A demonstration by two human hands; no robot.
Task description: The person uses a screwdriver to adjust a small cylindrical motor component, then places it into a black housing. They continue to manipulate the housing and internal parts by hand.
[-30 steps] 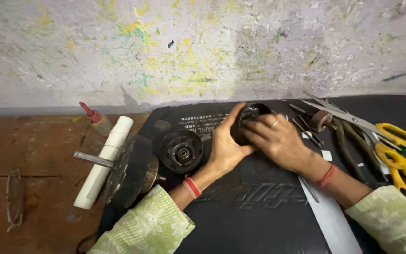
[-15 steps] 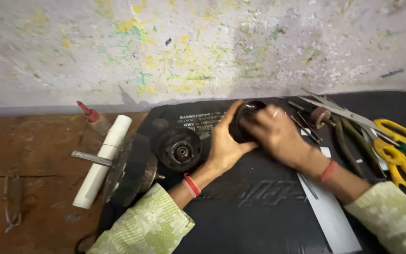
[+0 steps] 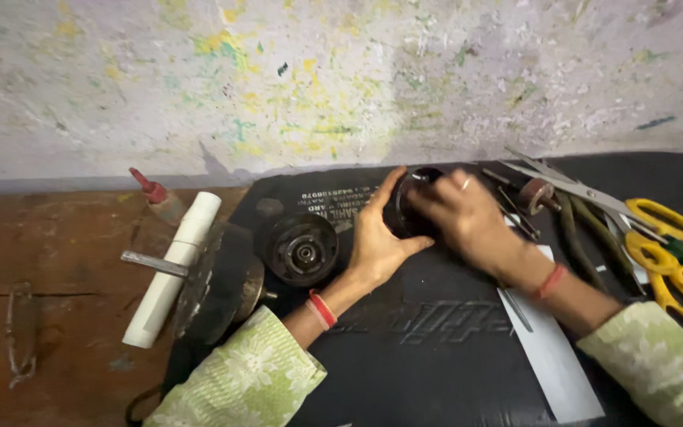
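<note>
Both of your hands are clamped on a black round part (image 3: 409, 207) near the back edge of the black mat (image 3: 436, 348): your left hand (image 3: 377, 245) cups its left side and your right hand (image 3: 464, 217) covers its top and right, so it could roll toward the black hub (image 3: 302, 249) or the loose pliers (image 3: 575, 237) if your grip slips. The yellow-handled scissors (image 3: 658, 229) at the mat's right edge lie close to your right sleeve. The only label is white lettering on the mat's back-left corner.
</note>
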